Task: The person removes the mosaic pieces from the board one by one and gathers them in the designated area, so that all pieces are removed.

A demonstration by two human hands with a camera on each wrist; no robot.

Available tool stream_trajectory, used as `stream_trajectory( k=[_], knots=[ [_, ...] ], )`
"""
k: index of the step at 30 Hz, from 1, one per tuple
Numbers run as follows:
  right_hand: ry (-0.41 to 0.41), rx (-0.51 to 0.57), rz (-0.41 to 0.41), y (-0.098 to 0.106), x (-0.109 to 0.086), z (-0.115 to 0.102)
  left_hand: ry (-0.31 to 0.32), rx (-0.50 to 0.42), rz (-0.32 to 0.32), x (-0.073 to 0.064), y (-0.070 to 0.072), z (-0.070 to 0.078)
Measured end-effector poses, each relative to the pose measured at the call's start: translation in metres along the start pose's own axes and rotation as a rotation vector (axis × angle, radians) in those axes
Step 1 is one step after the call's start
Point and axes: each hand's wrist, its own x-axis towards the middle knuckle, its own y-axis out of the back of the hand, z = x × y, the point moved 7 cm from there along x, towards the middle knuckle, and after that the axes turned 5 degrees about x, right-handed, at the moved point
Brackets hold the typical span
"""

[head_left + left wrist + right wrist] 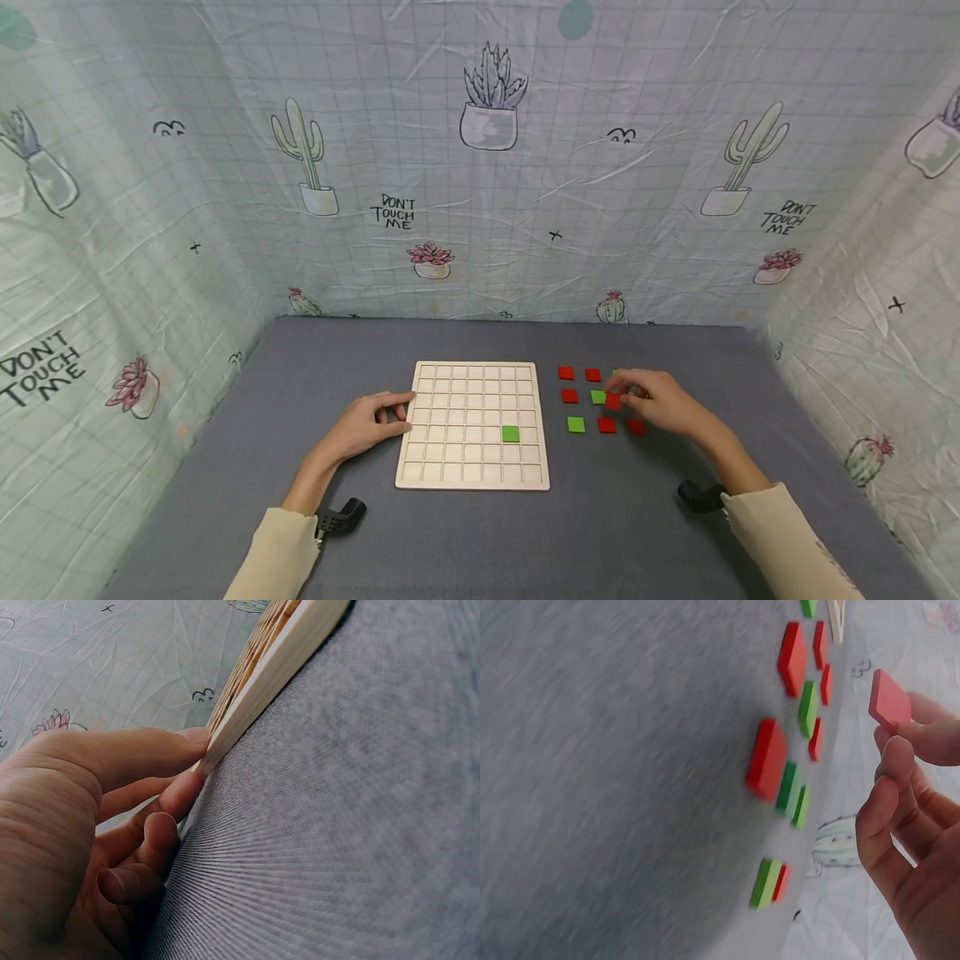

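Observation:
My left hand touches the left edge of a pale wooden grid board. In the left wrist view, thumb and forefinger meet the rim of the board while the other fingers curl loosely below. One green tile sits in a square at the board's right part. To the right of the board, my right hand pinches a thin square red tile between thumb and forefinger. That tile is raised above the loose tiles on the table.
Several red and green tiles lie in loose rows beside the board, among them a green tile and a red tile. Others are partly hidden behind my right hand. A patterned curtain encloses the grey table at the back and sides.

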Motion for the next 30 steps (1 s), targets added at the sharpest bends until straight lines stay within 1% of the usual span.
stream_trajectory(
  k=[6, 10, 13, 19, 24, 30],
  knots=[
    [-0.029, 0.048, 0.004, 0.005, -0.014, 0.015, 0.002, -0.011, -0.010, -0.001, 0.000, 0.001],
    [-0.077, 0.081, -0.005, 0.011, -0.023, 0.027, -0.002, -0.038, -0.015, -0.002, -0.001, 0.001],
    [-0.109, 0.092, -0.017, 0.015, -0.030, 0.037, -0.005, -0.050, -0.021, -0.002, -0.001, 0.001],
    [-0.137, 0.087, -0.038, 0.019, -0.041, 0.054, -0.007, -0.052, -0.023, -0.002, -0.001, 0.001],
    [-0.155, 0.102, -0.060, 0.020, -0.046, 0.061, 0.000, -0.042, -0.021, -0.002, -0.001, 0.000],
    [-0.142, 0.111, -0.072, 0.020, -0.050, 0.064, 0.001, -0.041, -0.014, -0.002, -0.001, -0.001]
  ],
)
